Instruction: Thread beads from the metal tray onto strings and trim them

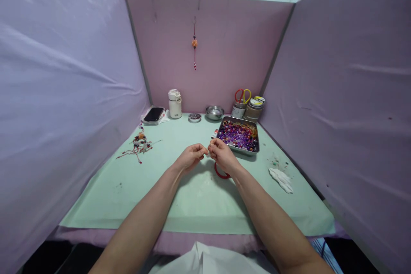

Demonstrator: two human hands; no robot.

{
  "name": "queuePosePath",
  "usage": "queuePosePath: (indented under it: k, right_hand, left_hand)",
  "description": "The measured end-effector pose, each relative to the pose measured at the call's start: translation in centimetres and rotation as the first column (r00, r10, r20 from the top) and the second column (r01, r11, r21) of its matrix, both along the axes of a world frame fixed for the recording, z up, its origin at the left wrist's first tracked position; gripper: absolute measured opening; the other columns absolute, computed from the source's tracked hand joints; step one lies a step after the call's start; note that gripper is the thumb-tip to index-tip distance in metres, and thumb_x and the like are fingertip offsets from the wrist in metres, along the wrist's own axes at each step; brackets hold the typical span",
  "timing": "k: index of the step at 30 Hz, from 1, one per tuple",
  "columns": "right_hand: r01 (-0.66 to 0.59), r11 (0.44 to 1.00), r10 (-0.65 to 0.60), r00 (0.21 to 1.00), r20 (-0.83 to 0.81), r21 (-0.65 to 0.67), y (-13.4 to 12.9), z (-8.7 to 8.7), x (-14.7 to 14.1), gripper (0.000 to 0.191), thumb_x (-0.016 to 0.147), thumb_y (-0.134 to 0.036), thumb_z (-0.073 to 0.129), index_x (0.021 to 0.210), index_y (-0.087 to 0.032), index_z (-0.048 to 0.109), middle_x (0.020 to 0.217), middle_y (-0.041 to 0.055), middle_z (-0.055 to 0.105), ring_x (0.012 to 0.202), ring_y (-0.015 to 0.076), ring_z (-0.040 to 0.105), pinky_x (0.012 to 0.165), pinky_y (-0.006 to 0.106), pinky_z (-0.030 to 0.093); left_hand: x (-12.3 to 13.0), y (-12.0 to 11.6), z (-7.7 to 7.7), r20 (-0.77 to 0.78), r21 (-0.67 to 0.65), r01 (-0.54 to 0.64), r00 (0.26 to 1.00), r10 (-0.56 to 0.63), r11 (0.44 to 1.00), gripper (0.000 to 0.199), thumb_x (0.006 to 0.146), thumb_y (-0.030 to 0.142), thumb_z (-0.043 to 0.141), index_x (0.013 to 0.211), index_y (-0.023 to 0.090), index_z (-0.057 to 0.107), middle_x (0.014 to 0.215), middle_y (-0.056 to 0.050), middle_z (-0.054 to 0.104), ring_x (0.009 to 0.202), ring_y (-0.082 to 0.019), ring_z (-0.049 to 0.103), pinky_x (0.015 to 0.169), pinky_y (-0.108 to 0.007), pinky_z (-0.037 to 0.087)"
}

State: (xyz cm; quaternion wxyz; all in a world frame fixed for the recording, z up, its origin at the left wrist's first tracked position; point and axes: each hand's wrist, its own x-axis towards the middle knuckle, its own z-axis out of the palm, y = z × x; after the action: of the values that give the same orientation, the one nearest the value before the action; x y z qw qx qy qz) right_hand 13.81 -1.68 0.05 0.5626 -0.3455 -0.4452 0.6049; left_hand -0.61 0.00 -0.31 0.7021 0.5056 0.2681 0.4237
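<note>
My left hand and my right hand meet over the middle of the table, fingertips pinched close together. Between them shows a tiny pale, clear piece, too small to name; which hand holds it I cannot make out. Under my right wrist lies a red-handled tool, mostly hidden by the hand. Just beyond my right hand stands a metal tray filled with purple, red and dark beads, with orange cord along its far side.
Beaded red-cord strings lie at left. Along the back stand a phone, a white bottle, a small round dish, a steel bowl and jars with scissors. A white cloth lies right; a beaded pendant hangs behind.
</note>
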Motion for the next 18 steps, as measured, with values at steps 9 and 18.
queuePosePath:
  k: [9,18]
  right_hand:
    - [0.124,0.991,-0.130,0.967,-0.220,-0.041,0.7,0.4,1.2,0.031,0.063,-0.029,0.073,0.073,-0.020,0.045,0.066,-0.0050,0.047,0.051,0.0051,0.035,0.046,0.019,0.025]
    - [0.048,0.998,-0.054,0.930,-0.364,-0.027,0.6,0.6,1.0,0.030,0.065,-0.023,0.076,0.071,-0.020,0.047,0.067,-0.0042,0.048,0.054,0.0054,0.038,0.046,0.017,0.031]
  left_hand:
    - [-0.1,0.5,0.0,0.138,-0.321,-0.287,0.929,0.344,0.903,0.020,0.067,0.021,0.076,0.081,0.016,0.062,0.093,-0.006,0.065,0.074,-0.010,0.057,0.073,-0.024,0.046]
    - [1.2,-0.8,-0.4,-0.127,-0.044,-0.168,0.979,0.161,0.985,0.034,0.062,0.032,0.080,0.090,0.016,0.071,0.093,-0.008,0.068,0.080,-0.013,0.060,0.079,-0.028,0.044]
